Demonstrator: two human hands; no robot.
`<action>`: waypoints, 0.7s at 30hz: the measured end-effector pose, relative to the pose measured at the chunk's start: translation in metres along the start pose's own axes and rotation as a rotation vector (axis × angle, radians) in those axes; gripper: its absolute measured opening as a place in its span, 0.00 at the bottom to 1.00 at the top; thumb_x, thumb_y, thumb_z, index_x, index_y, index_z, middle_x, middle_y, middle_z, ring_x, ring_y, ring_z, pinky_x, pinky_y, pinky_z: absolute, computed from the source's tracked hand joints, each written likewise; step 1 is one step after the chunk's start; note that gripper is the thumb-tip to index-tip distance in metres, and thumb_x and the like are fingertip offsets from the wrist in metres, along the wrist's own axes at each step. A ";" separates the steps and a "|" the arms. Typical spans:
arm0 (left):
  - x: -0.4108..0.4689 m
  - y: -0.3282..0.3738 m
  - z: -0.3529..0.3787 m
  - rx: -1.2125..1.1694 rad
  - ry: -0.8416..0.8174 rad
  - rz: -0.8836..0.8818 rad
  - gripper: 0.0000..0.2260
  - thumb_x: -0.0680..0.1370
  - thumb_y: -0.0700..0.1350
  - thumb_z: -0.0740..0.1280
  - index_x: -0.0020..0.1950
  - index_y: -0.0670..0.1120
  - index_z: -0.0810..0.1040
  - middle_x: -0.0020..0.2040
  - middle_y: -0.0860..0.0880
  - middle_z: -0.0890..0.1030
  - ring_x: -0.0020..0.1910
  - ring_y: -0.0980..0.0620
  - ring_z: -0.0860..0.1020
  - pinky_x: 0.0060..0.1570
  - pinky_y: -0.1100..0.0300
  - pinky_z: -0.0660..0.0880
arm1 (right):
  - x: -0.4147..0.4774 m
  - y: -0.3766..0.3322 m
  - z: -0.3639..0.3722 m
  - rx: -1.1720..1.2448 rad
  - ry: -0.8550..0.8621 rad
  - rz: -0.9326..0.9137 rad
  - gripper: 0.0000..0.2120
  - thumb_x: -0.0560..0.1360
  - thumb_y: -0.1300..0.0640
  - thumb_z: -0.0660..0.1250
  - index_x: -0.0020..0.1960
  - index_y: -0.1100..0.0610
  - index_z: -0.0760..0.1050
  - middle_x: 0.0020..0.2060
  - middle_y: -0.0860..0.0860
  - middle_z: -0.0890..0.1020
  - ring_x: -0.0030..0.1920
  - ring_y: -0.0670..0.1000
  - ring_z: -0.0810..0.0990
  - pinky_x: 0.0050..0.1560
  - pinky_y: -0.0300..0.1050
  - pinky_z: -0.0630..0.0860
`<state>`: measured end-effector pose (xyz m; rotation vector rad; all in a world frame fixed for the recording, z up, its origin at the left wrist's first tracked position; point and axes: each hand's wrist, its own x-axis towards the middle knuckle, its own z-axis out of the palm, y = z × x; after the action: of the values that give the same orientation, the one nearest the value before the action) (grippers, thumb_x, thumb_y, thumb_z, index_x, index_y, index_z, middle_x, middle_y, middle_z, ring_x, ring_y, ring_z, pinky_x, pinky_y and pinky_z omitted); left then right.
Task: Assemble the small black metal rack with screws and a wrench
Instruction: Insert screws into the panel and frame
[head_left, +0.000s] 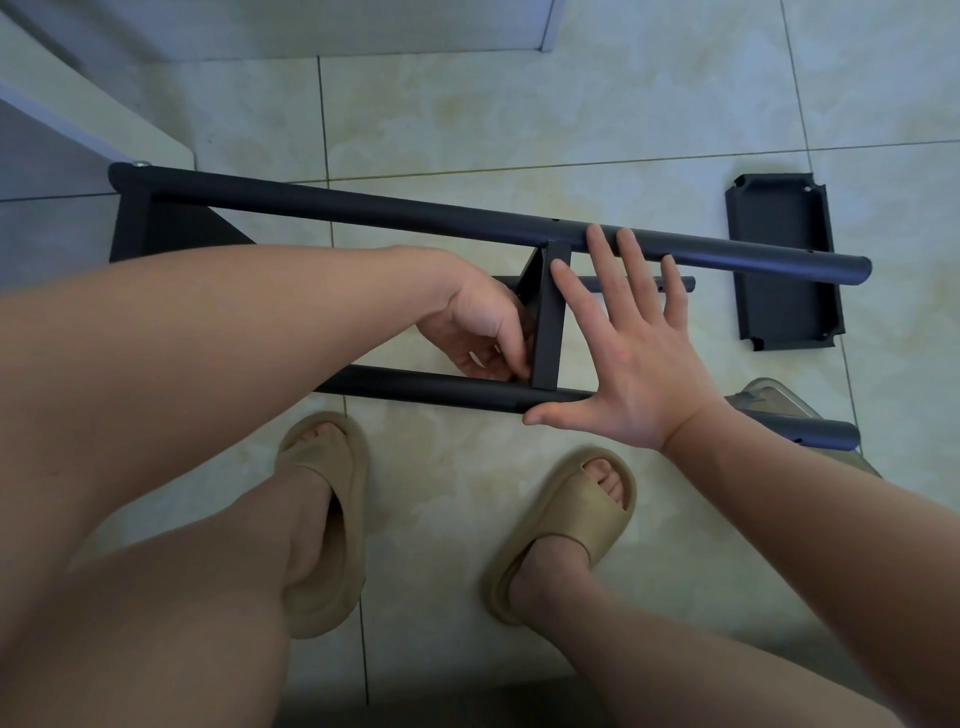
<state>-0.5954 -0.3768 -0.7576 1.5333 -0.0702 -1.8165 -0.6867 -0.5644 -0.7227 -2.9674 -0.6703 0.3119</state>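
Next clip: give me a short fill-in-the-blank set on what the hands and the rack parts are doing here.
1. The right hand is ___, fingers spread over the rack.
2. The left hand pinches the cross panel by the tube closest to the person's ___.
3. A loose black panel lies on the tiled ___ beside the rack.
Missing words: open; feet; floor.
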 end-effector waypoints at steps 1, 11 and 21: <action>-0.001 0.002 -0.001 0.016 0.002 -0.017 0.07 0.78 0.37 0.68 0.50 0.47 0.83 0.45 0.50 0.83 0.41 0.55 0.79 0.46 0.60 0.76 | 0.000 0.000 0.000 0.000 0.002 0.000 0.60 0.64 0.15 0.53 0.83 0.54 0.52 0.82 0.60 0.48 0.82 0.63 0.44 0.76 0.73 0.46; 0.002 0.013 0.002 0.099 0.039 -0.066 0.04 0.77 0.37 0.70 0.45 0.45 0.82 0.36 0.51 0.82 0.34 0.56 0.78 0.39 0.64 0.75 | 0.000 0.000 0.000 -0.002 -0.001 0.006 0.61 0.64 0.15 0.54 0.83 0.55 0.51 0.82 0.60 0.47 0.82 0.64 0.43 0.76 0.73 0.45; 0.010 0.012 0.002 0.034 0.003 -0.012 0.06 0.76 0.31 0.68 0.50 0.39 0.81 0.44 0.43 0.80 0.43 0.49 0.77 0.51 0.56 0.74 | -0.002 0.000 0.001 -0.009 0.004 0.011 0.61 0.65 0.16 0.56 0.83 0.56 0.52 0.82 0.62 0.49 0.81 0.66 0.44 0.76 0.74 0.46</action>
<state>-0.5911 -0.3917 -0.7599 1.5631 -0.0907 -1.8310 -0.6889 -0.5651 -0.7237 -2.9805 -0.6576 0.3045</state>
